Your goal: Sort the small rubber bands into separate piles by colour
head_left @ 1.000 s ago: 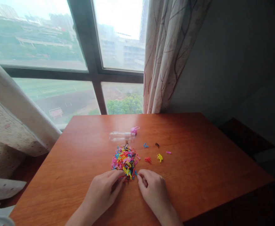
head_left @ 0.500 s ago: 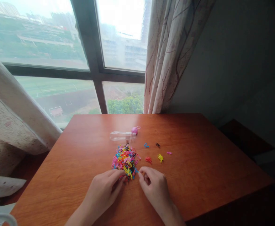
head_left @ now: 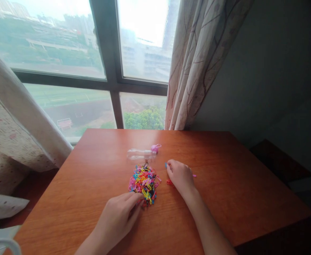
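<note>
A heap of small, thin plastic-looking loops (head_left: 144,179) in pink, yellow, blue, orange and black lies mid-table. My left hand (head_left: 122,216) rests at its near left edge, thumb and fingertips close together against the loops; what they hold, if anything, is hidden. Right of the heap, my right hand (head_left: 181,176) is over the small sorted groups, its fingers pinched at a bit of blue (head_left: 166,165). Whether that blue is held or lies on the table I cannot tell. Red loops (head_left: 169,182) and a pink loop (head_left: 194,175) show beside this hand, which covers the yellow and black ones.
Behind the heap a clear bottle (head_left: 140,154) lies on its side by a pink cap (head_left: 154,148) with a loop. The wooden table (head_left: 78,184) meets a window with patterned curtains (head_left: 189,63). A white curved object (head_left: 3,244) is at the lower left.
My right hand has moved from the heap's right edge away and to the right, onto the small groups. My left hand stays at the heap. The view has shifted slightly.
</note>
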Demonstrator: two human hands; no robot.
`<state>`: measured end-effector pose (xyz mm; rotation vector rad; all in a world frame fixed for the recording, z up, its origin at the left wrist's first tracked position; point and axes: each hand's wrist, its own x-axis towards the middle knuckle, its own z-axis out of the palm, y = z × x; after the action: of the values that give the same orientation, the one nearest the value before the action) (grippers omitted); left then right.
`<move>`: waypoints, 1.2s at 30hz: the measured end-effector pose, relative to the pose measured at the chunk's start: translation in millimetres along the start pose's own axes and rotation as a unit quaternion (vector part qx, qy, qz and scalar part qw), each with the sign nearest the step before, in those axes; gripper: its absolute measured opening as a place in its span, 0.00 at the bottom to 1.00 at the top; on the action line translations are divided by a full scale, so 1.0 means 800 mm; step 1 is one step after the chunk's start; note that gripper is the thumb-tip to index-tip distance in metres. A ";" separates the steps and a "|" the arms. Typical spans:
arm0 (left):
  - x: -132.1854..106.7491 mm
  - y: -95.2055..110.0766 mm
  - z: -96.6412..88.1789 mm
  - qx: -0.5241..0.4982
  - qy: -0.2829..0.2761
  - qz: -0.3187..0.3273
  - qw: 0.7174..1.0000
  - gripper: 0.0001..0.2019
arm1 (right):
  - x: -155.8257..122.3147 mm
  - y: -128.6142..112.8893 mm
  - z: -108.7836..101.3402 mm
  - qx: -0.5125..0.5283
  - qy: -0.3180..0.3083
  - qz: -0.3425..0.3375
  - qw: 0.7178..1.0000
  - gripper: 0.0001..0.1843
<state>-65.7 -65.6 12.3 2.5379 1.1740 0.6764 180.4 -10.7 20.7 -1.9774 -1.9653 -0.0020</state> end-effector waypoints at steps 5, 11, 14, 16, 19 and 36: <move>0.002 0.004 -0.003 -0.007 -0.004 0.002 1.000 0.09 | -0.004 0.001 0.001 0.020 -0.010 -0.010 1.000 0.07; 0.002 0.003 -0.001 0.007 -0.008 0.009 1.000 0.10 | -0.026 -0.002 -0.008 0.073 0.000 -0.024 0.997 0.09; 0.000 0.001 0.001 0.010 -0.021 0.006 1.000 0.10 | -0.041 -0.010 -0.007 0.074 -0.012 -0.025 0.997 0.08; -0.001 0.000 0.002 0.008 -0.025 0.003 1.000 0.10 | -0.048 -0.019 -0.005 0.051 -0.027 -0.026 0.998 0.07; -0.002 -0.001 0.001 0.005 -0.028 -0.001 1.000 0.09 | -0.055 -0.033 -0.001 0.023 -0.043 -0.034 0.998 0.07; -0.002 -0.010 -0.002 0.003 0.030 -0.015 0.999 0.08 | -0.064 -0.049 -0.002 0.089 -0.070 -0.018 0.993 0.09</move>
<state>-72.5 -61.7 9.8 2.5149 1.2329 0.7473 141.1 -61.2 19.0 -1.8727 -2.0097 0.3005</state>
